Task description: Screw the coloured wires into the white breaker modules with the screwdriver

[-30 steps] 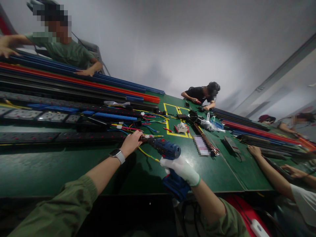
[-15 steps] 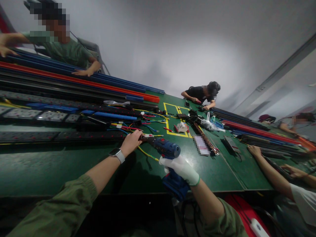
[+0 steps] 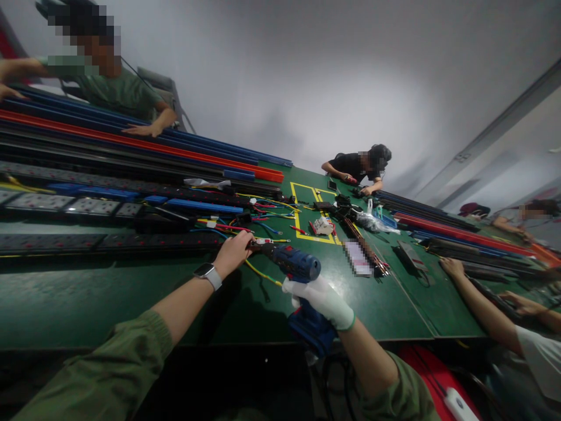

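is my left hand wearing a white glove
No, your left hand is bare; the white glove is on your right hand, holding the blue drill.

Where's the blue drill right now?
In the head view, the blue drill is just right of and below centre, held in the gloved right hand, its nose beside the bare left hand over the green table.

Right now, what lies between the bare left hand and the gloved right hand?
In the head view, the blue drill stretches from the right hand towards the left hand; a yellow-green wire also shows between them.
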`<state>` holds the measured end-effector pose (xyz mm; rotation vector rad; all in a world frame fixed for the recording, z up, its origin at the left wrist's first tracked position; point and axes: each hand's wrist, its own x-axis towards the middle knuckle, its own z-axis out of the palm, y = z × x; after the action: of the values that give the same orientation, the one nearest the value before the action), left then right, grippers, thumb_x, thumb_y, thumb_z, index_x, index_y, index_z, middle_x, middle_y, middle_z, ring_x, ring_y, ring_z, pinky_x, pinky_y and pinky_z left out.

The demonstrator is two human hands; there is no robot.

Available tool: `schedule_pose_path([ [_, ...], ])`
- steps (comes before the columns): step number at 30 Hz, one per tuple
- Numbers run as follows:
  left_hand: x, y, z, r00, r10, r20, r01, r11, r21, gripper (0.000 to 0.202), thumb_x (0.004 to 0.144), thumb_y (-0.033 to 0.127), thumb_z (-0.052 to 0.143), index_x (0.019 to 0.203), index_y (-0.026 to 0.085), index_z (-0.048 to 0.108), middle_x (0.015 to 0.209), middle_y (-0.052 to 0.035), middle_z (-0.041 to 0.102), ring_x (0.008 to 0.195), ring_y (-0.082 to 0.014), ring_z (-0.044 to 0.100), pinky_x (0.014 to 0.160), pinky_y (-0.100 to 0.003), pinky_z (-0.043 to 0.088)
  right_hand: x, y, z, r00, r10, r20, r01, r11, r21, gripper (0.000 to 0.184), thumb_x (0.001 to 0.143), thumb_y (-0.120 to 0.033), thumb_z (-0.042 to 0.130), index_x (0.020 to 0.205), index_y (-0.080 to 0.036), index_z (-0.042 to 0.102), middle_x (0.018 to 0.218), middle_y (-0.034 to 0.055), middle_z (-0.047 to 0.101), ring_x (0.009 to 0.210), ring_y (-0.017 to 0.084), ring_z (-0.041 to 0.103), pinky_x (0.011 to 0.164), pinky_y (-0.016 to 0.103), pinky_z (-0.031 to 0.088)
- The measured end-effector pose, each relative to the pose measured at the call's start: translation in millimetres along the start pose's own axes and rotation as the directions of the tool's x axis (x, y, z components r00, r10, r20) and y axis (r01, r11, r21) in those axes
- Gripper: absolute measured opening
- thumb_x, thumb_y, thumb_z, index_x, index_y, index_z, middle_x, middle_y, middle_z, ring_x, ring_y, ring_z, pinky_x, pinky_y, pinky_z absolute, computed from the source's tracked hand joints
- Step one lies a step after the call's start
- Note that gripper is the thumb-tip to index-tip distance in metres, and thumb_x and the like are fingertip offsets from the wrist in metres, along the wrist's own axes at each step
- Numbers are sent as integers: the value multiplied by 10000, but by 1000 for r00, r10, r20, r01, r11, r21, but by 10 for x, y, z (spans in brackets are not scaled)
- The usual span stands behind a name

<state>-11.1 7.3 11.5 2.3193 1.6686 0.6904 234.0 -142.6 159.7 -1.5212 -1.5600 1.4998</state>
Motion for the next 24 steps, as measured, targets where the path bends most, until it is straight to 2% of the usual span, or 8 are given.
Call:
schedule_pose_path([
  [7, 1, -12, 20, 1000, 8, -21, -8, 1000, -12, 219, 997, 413, 665, 1118, 231, 665, 1174, -74, 682, 1010, -239, 704, 862, -317, 493, 31, 66, -19, 1000, 5, -6, -6, 1000, -25, 238, 878, -405, 724, 954, -188, 661, 552, -52, 594, 505, 107, 521, 533, 231, 394],
  [13, 1, -16, 17, 1000, -1, -5, 1, 1000, -24, 155, 991, 336, 662, 1109, 237, 684, 1189, -74, 679, 1017, -242, 704, 863, -328, 498, 50, 86, -33, 1000, 9, 7, -9, 1000, -23, 244, 868, -409, 737, 947, -188, 668, 581, -39, 619, 521, 114, 554, 527, 229, 417],
  [17, -6, 6, -4, 1000, -3, -9, 3, 1000, -19, 191, 995, 377, 666, 1118, 232, 676, 1183, -73, 684, 1027, -241, 703, 870, -325, 495, 51, 99, -42, 1000, 5, 5, -5, 1000, -31, 272, 870, -436, 738, 929, -184, 656, 601, -46, 608, 504, 96, 531, 510, 217, 399],
  [20, -12, 24, -20, 1000, -10, -3, 10, 1000, -6, 220, 996, 421, 667, 1108, 232, 667, 1175, -70, 689, 1041, -242, 702, 873, -317, 492, 53, 107, -48, 1000, 13, 9, -13, 1000, -28, 306, 879, -456, 733, 988, -181, 656, 595, -54, 597, 501, 92, 527, 514, 210, 397],
  [24, -15, 36, -37, 1000, -14, 9, 14, 1000, 1, 164, 997, 345, 659, 1120, 236, 662, 1195, -68, 685, 1039, -243, 704, 873, -319, 492, 38, 74, -39, 999, 44, 12, -44, 999, -4, 345, 864, -443, 750, 1072, -183, 661, 598, -52, 612, 512, 101, 545, 508, 207, 399],
])
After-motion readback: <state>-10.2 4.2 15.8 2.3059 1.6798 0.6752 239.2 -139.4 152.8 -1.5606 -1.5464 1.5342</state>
